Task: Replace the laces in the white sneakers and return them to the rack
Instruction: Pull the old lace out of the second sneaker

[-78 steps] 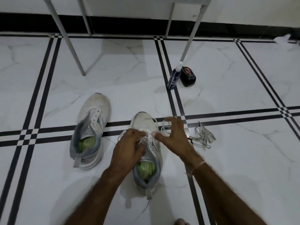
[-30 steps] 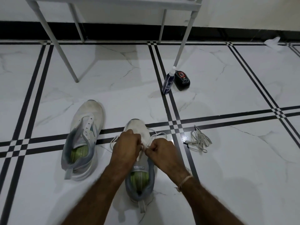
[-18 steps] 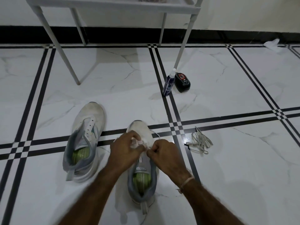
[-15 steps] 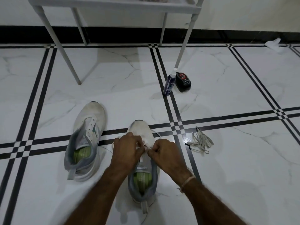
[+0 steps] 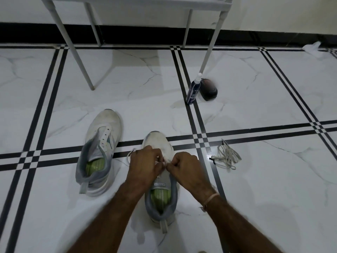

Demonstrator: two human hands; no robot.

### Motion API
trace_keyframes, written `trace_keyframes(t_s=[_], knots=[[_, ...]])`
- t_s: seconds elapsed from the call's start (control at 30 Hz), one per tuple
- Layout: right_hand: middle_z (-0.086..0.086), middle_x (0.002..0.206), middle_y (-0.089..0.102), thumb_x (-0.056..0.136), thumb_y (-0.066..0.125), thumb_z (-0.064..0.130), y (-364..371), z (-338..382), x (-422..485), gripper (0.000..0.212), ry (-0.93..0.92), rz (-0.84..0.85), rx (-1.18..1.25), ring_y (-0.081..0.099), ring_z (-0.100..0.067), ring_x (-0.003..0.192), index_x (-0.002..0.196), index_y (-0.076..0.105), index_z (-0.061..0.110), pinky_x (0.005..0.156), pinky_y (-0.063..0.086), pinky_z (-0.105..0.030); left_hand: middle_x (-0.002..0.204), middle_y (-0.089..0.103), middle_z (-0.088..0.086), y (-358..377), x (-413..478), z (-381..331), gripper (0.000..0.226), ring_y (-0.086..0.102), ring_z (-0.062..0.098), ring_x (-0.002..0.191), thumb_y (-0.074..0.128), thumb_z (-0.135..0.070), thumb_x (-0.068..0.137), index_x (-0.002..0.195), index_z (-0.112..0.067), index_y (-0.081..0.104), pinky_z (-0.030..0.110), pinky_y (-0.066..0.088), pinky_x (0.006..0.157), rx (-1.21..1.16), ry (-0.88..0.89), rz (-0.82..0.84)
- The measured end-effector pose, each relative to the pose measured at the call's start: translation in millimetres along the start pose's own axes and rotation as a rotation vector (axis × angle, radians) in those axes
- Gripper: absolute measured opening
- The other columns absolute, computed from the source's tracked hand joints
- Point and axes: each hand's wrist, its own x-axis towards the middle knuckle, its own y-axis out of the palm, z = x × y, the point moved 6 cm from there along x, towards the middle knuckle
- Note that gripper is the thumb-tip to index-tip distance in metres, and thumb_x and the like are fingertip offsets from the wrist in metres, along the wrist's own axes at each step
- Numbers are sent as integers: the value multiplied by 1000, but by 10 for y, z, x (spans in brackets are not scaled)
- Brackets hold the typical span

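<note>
White mesh, grey collar: unlaced sneaker (image 5: 99, 152) left of centre on the floor (image 5: 273, 198), eyelets bare, tongue loose, toe aimed at the far edge. Waiting its turn, by the look of it.

Moving right: left hand (image 5: 144, 167), fingers curled tight, pinching the lace (image 5: 165, 161) right over the throat of the near sneaker (image 5: 161, 189), itself dead centre, heel toward the near edge. Slack loop spilling out past the left knuckles. Right hand (image 5: 186, 168) knuckle to knuckle with its partner, likewise clenched on the lace. Exact eyelet hidden under the fingers, so threading or knotting, cannot tell which.

To do this well:
- Keep both ends level.
- Draw the slack through from that left loop before moving up a row.
- Lay the lace flat, no twist.
- Pull evenly outward, tongue kept centred.
- Pin the shoe with the heels of the hands against any slide on the polished tile.

Further right and back: spray bottle (image 5: 193, 90) upright, dark pad (image 5: 208, 87) just beside it, both at the foot of the rack (image 5: 209, 52). Rightmost, spare lace bundle (image 5: 227, 157), loosely coiled, near the right hand, possibly meant for the second shoe.
</note>
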Motion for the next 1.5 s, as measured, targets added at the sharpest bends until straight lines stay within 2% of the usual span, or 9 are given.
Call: trace_keyframes(t_s=[0.1,0.23,0.3,0.57,0.77,1.0,1.23,1.4,1.5], knots=[[-3,83,68,90,72,43,19,-5,-9,32,-4,4,-15,63,-16,77,84,68,12,61,44,-19,101,65,1,-11,64,-36,15,62,20,93,63,-29,95,99,-21,75,29,41,84,-134,-142,-4],[-1,78,66,90,72,35,-19,-74,28,25,14,-38,-34,63,-16,75,78,64,14,69,55,-36,79,65,2,12,-63,278,26,61,16,72,49,-8,101,77,-15,55,27,48,68,-1665,-662,-222],[1,76,64,90,71,34,-28,-91,33,25,15,-42,-51,61,-16,74,76,61,16,67,54,-34,73,61,2,29,-105,332,30,62,16,65,42,-14,106,77,-17,49,33,53,67,-1898,-727,-243],[2,78,63,89,74,39,11,-62,20,28,-2,-3,-21,61,-14,74,82,66,13,70,53,-31,100,66,2,23,72,-77,18,65,21,90,70,-35,91,102,-22,74,27,47,79,104,78,23],[-2,76,65,88,73,32,4,-97,10,24,2,-9,-21,63,-17,74,75,61,16,72,55,-36,56,53,-4,61,-96,579,24,50,4,45,45,-15,104,84,-15,59,17,39,44,-1449,-819,-252],[-1,95,65,88,70,18,-10,41,67,27,-125,60,73,62,-18,87,114,63,22,74,54,-32,119,44,-10,-201,-272,248,55,39,11,112,79,-59,70,111,-33,54,36,38,98,-253,-363,-175],[-1,99,60,87,73,23,130,63,291,5,-188,76,-16,57,-14,92,86,69,23,79,49,-31,76,69,-11,-295,-261,87,19,64,6,71,76,-37,80,94,-29,68,25,46,67,-167,-154,-1],[-9,92,66,103,54,5,170,-170,201,15,185,226,1094,60,-19,80,90,57,11,75,55,-33,67,66,-7,-320,-282,219,3,62,10,66,71,-21,84,83,-23,69,29,48,64,-193,-187,-85],[-10,85,66,102,59,12,177,-214,151,9,117,236,988,60,-22,80,97,62,5,74,55,-31,67,67,-5,-289,-334,273,3,63,10,68,72,-21,82,81,-20,70,33,52,70,-205,-211,-97]])
